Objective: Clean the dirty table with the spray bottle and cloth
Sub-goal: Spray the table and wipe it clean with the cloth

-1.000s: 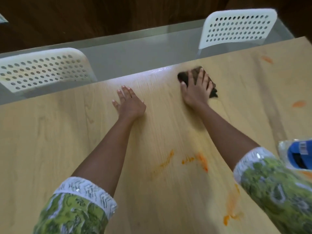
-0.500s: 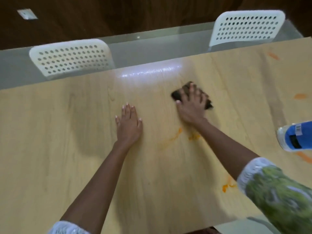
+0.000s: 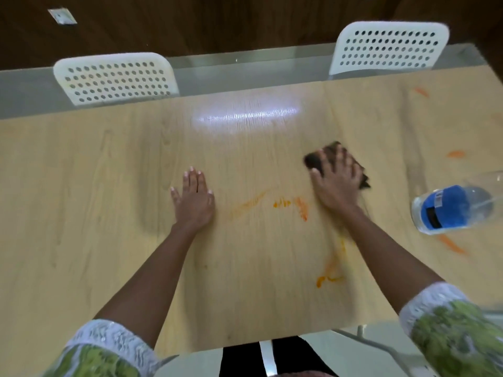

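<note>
pressing dark cloth [image 3: 363, 174] flat under spread right hand [image 3: 336, 183]; left hand [image 3: 193, 202] flat on table [image 3: 109, 213], fingers together.

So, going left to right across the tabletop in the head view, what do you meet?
Left hand flat on the table → orange smears → right hand pressing the dark cloth → spray bottle near the right edge.

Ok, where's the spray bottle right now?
In the head view, the spray bottle stands on the table at the right edge, right of the right hand pressing the cloth.
</note>
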